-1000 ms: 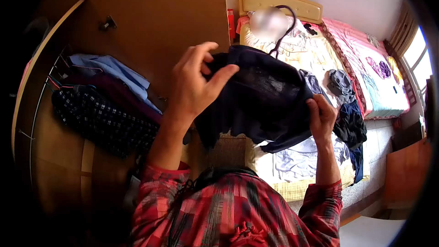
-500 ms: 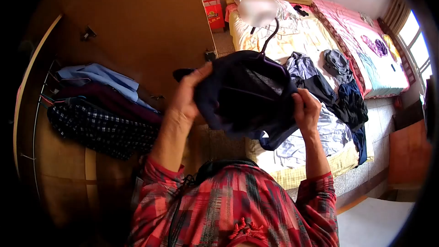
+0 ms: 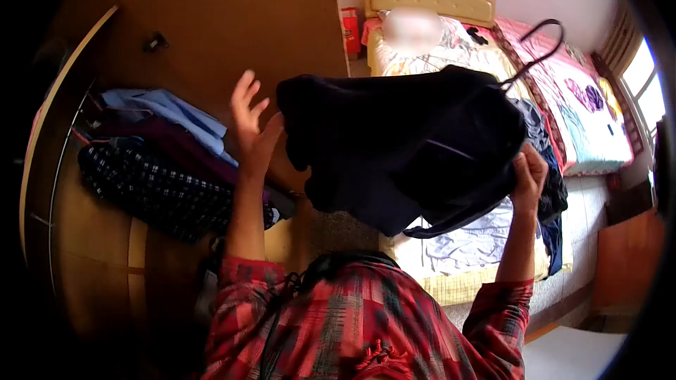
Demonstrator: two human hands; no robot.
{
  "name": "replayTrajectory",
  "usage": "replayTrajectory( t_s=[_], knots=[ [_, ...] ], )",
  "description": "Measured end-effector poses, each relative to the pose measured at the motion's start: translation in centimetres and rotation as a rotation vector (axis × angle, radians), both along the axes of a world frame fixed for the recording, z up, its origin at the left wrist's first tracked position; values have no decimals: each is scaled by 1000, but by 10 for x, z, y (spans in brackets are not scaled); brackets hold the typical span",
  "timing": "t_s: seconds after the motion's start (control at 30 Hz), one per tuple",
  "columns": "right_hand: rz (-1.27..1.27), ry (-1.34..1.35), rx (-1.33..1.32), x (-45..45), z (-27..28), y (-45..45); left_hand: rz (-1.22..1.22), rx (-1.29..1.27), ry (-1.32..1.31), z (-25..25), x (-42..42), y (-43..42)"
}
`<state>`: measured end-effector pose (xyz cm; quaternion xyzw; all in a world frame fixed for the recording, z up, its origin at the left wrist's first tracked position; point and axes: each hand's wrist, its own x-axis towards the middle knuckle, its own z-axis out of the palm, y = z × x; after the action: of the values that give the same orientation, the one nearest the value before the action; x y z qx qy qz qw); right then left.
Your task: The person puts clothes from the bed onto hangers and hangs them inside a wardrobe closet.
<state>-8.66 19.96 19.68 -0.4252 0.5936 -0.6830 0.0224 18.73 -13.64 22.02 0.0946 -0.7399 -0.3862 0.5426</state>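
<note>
A dark navy garment (image 3: pixel 366 141) hangs on a black hanger (image 3: pixel 553 28) in front of me, its hook pointing up and right. My right hand (image 3: pixel 529 177) is closed on the garment's right edge, near the collar opening. Beside the garment's left end, my left hand (image 3: pixel 252 116) is raised with its fingers spread, holding nothing. Whether its palm side touches the cloth is hard to tell. The dark folds hide most of the hanger.
On the left, an open wardrobe has a rail (image 3: pixel 53 190) with a blue shirt (image 3: pixel 165 116) and a checked dark garment (image 3: pixel 148 186). A brown wardrobe door (image 3: pixel 232 21) stands behind. More clothes (image 3: pixel 465 239) lie on the bed at right; a second bed (image 3: pixel 598 144) adjoins it.
My left hand has let go of the garment and opened. My right hand has moved right with it, and the hanger hook has swung to the right. The garment is spread wider.
</note>
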Motion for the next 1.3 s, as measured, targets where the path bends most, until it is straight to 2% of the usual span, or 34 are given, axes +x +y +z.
replayTrajectory(
  t_s=[0.03,0.07,0.1,0.17,0.2,0.23,0.3,0.33,0.37,0.43,0.47,0.5,0.57,0.6,0.63,0.7,0.77,0.87,0.97,1.03,1.13,1.17,1.23,1.3],
  knots=[
    [11,-117,-74,-3,2,-7,-143,12,-8,13,-4,0],
    [41,-129,-54,-8,8,-7,-406,180,-2,23,-7,11],
    [68,-143,-33,-11,16,-7,-394,172,4,30,-3,15],
    [43,-158,-81,-11,23,-18,-776,504,41,41,2,22],
    [61,-123,-27,-15,22,-19,-882,639,131,49,4,35],
    [76,-92,29,-17,23,-21,-885,632,128,52,8,35],
    [46,-49,119,-20,15,-27,-596,438,-39,53,18,34],
    [74,-90,129,-22,11,-29,-476,457,-49,59,21,35],
    [104,-131,140,-21,8,-31,-456,508,-31,63,26,35],
    [134,-173,110,-25,-10,-40,-323,380,-33,70,34,32],
    [150,-213,116,-24,-16,-44,-185,170,-54,77,36,35],
    [158,-248,108,-20,-18,-50,-173,171,-58,79,42,35],
    [180,-349,69,-18,-29,-60,82,-464,-186,82,54,35],
    [194,-352,71,-17,-33,-65,52,-491,-118,75,55,35],
    [214,-387,21,-16,-37,-70,11,-433,-173,72,63,38],
    [246,-429,-29,-15,-41,-79,55,-173,-240,69,67,47],
    [342,-400,-57,-17,-40,-84,-1,-93,-285,58,70,30],
    [394,-383,-56,-15,-28,-91,-446,312,-167,71,66,39],
    [438,-353,-32,-19,-19,-96,-351,271,-212,71,74,42],
    [407,-243,1,-19,-13,-98,-339,264,-201,72,76,43],
    [374,-166,59,-17,2,-95,115,-41,-294,83,78,43],
    [375,-162,56,-15,7,-97,116,-45,-290,88,80,44],
    [328,-73,86,-10,19,-100,292,-261,-440,96,82,42],
    [333,-4,111,2,29,-107,230,-299,-441,93,85,28]
  ],
)
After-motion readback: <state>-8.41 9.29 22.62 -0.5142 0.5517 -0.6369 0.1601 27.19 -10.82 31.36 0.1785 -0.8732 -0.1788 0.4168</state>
